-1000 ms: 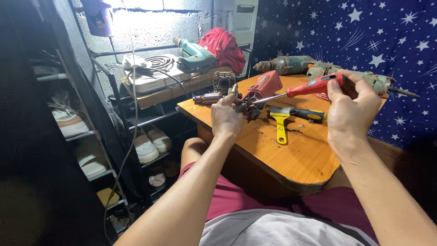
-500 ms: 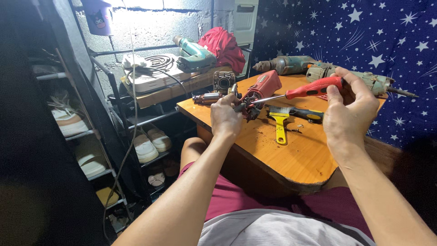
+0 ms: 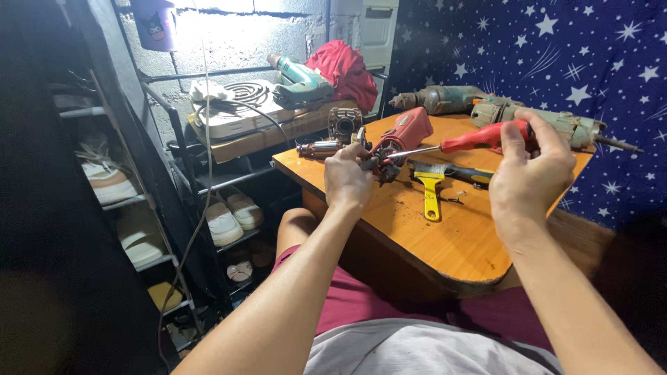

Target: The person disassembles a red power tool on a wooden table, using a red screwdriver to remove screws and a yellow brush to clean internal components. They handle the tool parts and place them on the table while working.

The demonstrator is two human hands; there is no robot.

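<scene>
Two hands worked over one wooden bench (image 3: 458, 243). The left hand (image 3: 347, 182) was clenched around a dark small part (image 3: 381, 167) at the nose of one red power tool (image 3: 406, 132), at the bench's 10 o'clock. The right hand (image 3: 531, 177), at 2 o'clock, pinched the handle of one red screwdriver (image 3: 479, 137), its tip meeting that part. Between the hands lay one yellow-handled brush (image 3: 431, 186). Farther off, at 12 o'clock, lay two grey-green drills (image 3: 445, 99).

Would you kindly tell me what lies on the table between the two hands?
In the head view, a yellow-handled brush lies on the table between the left hand and right hand.
</scene>
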